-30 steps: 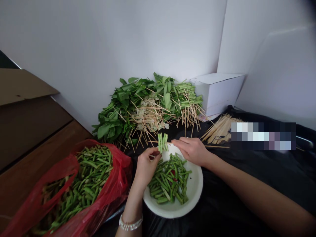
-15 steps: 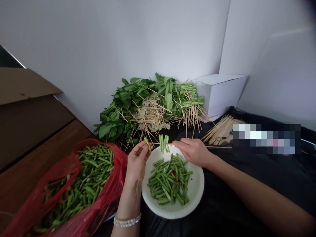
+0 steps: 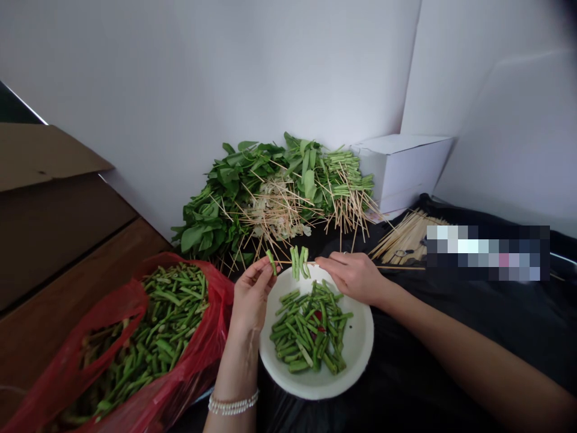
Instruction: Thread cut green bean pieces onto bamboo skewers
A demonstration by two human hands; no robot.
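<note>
Above the far rim of a white bowl (image 3: pixel 360 361), my right hand (image 3: pixel 351 275) is closed round a thin wooden skewer (image 3: pixel 399 267), whose long end sticks out to the right. Several short green bean pieces (image 3: pixel 299 262) are threaded side by side along its middle. A single bean piece (image 3: pixel 271 262) is pinched between the thumb and fingers of my left hand (image 3: pixel 252 288), at the skewer's left tip. Whether the tip has gone into that piece I cannot tell. Loose cut green beans (image 3: pixel 306 331) lie in the bowl, with something dark red among them.
On the left is a red plastic bag (image 3: pixel 220 294) full of cut beans. Skewered leafy greens (image 3: pixel 202 228) and skewered beans (image 3: pixel 347 168) are piled at the back, beside a white box (image 3: pixel 406 168). Bare skewers (image 3: pixel 401 237) lie on the right. A cardboard box (image 3: pixel 49 159) stands far left.
The bean piece in my left hand has shifted very slightly right and stands a little more upright at the skewer's tip. My right hand keeps its place.
</note>
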